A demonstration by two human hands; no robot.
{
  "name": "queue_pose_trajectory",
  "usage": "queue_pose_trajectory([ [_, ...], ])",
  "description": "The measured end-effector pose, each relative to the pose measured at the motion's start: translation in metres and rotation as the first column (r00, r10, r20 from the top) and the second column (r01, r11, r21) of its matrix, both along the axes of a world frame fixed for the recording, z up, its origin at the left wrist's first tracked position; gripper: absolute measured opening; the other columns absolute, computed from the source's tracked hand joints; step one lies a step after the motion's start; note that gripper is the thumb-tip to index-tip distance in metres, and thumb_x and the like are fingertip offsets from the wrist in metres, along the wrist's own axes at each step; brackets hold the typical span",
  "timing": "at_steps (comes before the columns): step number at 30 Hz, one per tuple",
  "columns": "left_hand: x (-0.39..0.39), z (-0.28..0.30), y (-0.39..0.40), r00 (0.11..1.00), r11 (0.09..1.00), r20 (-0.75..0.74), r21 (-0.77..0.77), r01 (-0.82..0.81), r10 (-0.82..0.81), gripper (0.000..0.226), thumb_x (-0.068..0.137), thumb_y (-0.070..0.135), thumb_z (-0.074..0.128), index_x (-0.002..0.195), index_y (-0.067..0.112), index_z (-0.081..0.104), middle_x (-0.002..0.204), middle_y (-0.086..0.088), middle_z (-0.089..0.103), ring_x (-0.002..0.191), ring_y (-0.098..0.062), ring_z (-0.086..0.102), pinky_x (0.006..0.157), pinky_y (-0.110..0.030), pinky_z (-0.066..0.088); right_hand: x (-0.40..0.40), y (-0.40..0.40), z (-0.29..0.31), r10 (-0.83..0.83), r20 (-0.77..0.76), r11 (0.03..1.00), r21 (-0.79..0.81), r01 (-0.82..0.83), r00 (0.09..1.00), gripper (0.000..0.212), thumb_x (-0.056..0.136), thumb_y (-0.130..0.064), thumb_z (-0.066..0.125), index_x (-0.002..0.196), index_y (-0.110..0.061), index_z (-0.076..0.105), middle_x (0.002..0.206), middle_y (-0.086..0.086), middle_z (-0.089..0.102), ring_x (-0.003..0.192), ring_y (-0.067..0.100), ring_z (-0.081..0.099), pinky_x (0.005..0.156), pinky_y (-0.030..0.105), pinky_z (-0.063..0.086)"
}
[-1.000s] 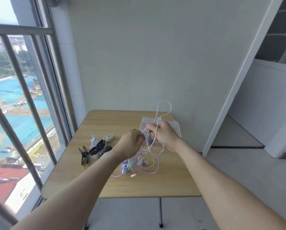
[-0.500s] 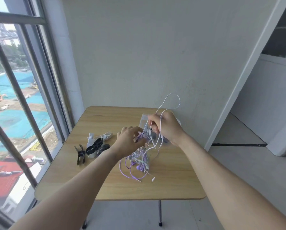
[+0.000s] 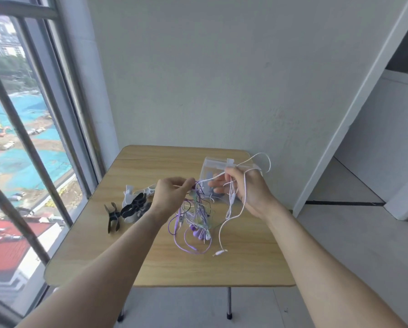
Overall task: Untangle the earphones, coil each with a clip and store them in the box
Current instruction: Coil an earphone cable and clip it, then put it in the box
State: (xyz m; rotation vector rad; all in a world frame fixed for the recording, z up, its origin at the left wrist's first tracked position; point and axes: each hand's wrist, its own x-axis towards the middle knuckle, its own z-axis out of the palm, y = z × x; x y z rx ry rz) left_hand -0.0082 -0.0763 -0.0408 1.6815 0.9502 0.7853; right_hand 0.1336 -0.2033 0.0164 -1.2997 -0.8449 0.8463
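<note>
i see a small wooden table [image 3: 165, 263] with rounded corners, set against the wall and beside the window, standing on thin metal legs [image 3: 229, 304]. a fine line runs across its far left part. on the left half lies a heap of clips [image 3: 133, 204], black and white ones touching, with one black clip [image 3: 112, 217] just apart at the near-left. a clear box [image 3: 212, 165] sits at the far right, near the wall. the lower loops and buds of the earphones [image 3: 195, 230], purple and white, rest mid-table, a white plug [image 3: 220, 252] lying just beside them on the near side.
</note>
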Motion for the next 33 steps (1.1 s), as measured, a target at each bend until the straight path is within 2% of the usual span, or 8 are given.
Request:
queue_pose_trajectory([
  [4, 0.004, -0.002, 0.01, 0.986, 0.985, -0.014, 0.053, -0.162, 0.163, 0.022, 0.092, 0.028, 0.067, 0.083, 0.012, 0.079, 0.075, 0.001, 0.073, 0.074, -0.018, 0.069, 0.067, -0.028, 0.053, -0.009, 0.0, 0.0, 0.055, 0.118, 0.998, -0.036, -0.051, 0.991, 0.047, 0.092, 0.009, 0.04, 0.048, -0.005, 0.049, 0.081, 0.024, 0.073, 0.09, 0.046, 0.071, 0.075, 0.041, 0.061],
  [8, 0.003, -0.004, 0.009, 0.99, 0.985, -0.079, 0.136, -0.106, 0.117, 0.018, 0.095, 0.022, 0.062, 0.099, 0.011, 0.075, 0.083, 0.002, 0.072, 0.075, -0.014, 0.067, 0.059, -0.022, 0.049, -0.012, 0.007, 0.003, 0.038, 0.139, 0.999, -0.03, -0.034, 0.99, 0.049, 0.097, 0.002, 0.048, 0.05, -0.01, 0.055, 0.082, 0.014, 0.075, 0.096, 0.047, 0.07, 0.088, 0.058, 0.054],
  [11, 0.0, 0.002, -0.003, 0.996, 0.978, 0.075, 0.207, 0.023, -0.04, 0.02, 0.094, 0.008, 0.058, 0.098, 0.022, 0.072, 0.094, 0.013, 0.072, 0.085, -0.001, 0.065, 0.066, -0.01, 0.048, -0.012, 0.012, 0.011, 0.033, 0.176, 0.999, 0.001, -0.034, 0.984, 0.041, 0.103, -0.007, 0.048, 0.063, -0.007, 0.059, 0.083, 0.017, 0.072, 0.092, 0.041, 0.071, 0.089, 0.049, 0.059],
  [15, -0.002, 0.007, -0.013, 0.952, 0.947, 0.078, 0.16, 0.28, -0.295, 0.015, 0.091, 0.007, 0.065, 0.089, 0.018, 0.074, 0.081, 0.007, 0.074, 0.075, -0.004, 0.066, 0.075, -0.018, 0.052, -0.013, 0.019, 0.02, 0.001, 0.174, 1.0, 0.023, -0.005, 0.985, 0.036, 0.106, -0.011, 0.044, 0.074, -0.001, 0.06, 0.077, 0.016, 0.068, 0.074, 0.029, 0.068, 0.076, 0.036, 0.061],
  [18, -0.001, 0.003, -0.013, 0.963, 0.928, 0.025, 0.274, 0.251, -0.268, 0.015, 0.086, 0.012, 0.073, 0.096, 0.022, 0.075, 0.087, 0.009, 0.075, 0.086, -0.004, 0.067, 0.077, -0.018, 0.051, -0.01, 0.024, 0.023, -0.097, 0.122, 0.994, 0.053, 0.091, 0.988, 0.035, 0.105, -0.007, 0.045, 0.073, 0.0, 0.057, 0.079, 0.016, 0.065, 0.066, 0.024, 0.069, 0.066, 0.035, 0.06],
  [26, -0.001, 0.01, -0.018, 0.979, 0.875, -0.155, 0.445, 0.191, -0.136, 0.021, 0.083, 0.027, 0.076, 0.103, 0.025, 0.072, 0.079, 0.015, 0.067, 0.073, -0.003, 0.061, 0.064, -0.009, 0.042, -0.007, 0.023, 0.02, -0.3, -0.137, 0.935, 0.153, 0.319, 0.944, 0.037, 0.1, -0.004, 0.045, 0.064, -0.007, 0.048, 0.065, 0.013, 0.062, 0.056, 0.028, 0.065, 0.062, 0.036, 0.057],
  [30, -0.004, 0.008, -0.019, 0.995, 0.836, -0.082, 0.541, 0.092, -0.057, 0.015, 0.09, 0.023, 0.069, 0.105, 0.023, 0.066, 0.084, 0.018, 0.067, 0.082, -0.003, 0.062, 0.071, -0.017, 0.045, -0.001, 0.018, 0.022, -0.406, -0.303, 0.899, 0.036, 0.436, 0.862, 0.031, 0.1, -0.016, 0.053, 0.072, -0.003, 0.054, 0.069, 0.018, 0.06, 0.057, 0.026, 0.063, 0.053, 0.028, 0.057],
  [33, -0.006, 0.004, -0.02, 0.997, 0.841, -0.034, 0.535, 0.081, -0.074, 0.01, 0.092, 0.018, 0.069, 0.099, 0.016, 0.062, 0.086, 0.023, 0.064, 0.085, 0.013, 0.058, 0.071, -0.007, 0.041, 0.003, 0.017, 0.021, -0.41, -0.3, 0.904, -0.011, 0.427, 0.861, 0.015, 0.094, -0.008, 0.063, 0.086, 0.001, 0.056, 0.069, 0.018, 0.059, 0.051, 0.022, 0.064, 0.049, 0.027, 0.056],
])
